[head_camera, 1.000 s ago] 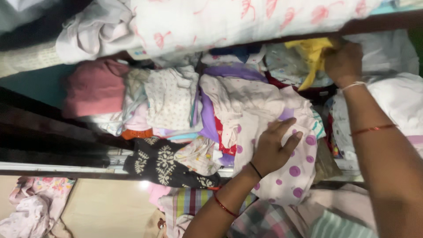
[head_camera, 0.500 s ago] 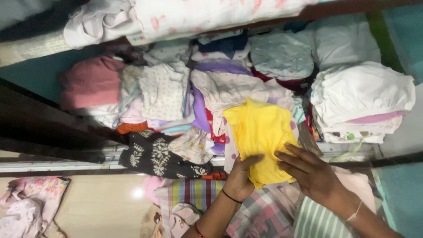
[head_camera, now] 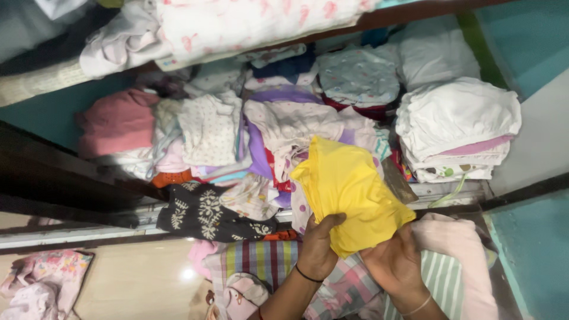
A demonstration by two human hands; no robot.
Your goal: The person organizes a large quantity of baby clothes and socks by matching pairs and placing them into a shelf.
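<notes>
Since half a second ago, pulled nearer and turned: yellow garment (head_camera: 349, 192), then lying flatter over the heaped clothes, now lifted at its near end, with the right hand (head_camera: 394, 266) slipped from on top of the cloth to underneath its near right corner. From the head view: left hand (head_camera: 317, 246) closed on the garment's near lower edge, thumb over the fabric, fingers behind; right hand cupped under the hem just beside it, palm up, gripping the same cloth. Garment directly beyond both hands, long axis slanting from far left to near right, far tip resting against the dotted white-and-purple clothes (head_camera: 296, 133) on the shelf (head_camera: 456, 189). Both hands about equally near. To the right, well apart, a folded white stack (head_camera: 456, 121); to the left, a black patterned piece (head_camera: 207, 213) hanging over the shelf edge and a pink bundle (head_camera: 115, 121) farther off. Beneath the hands, striped and checked fabric (head_camera: 261, 261). Nothing between hands and garment; only the loose heap under its far end.
</notes>
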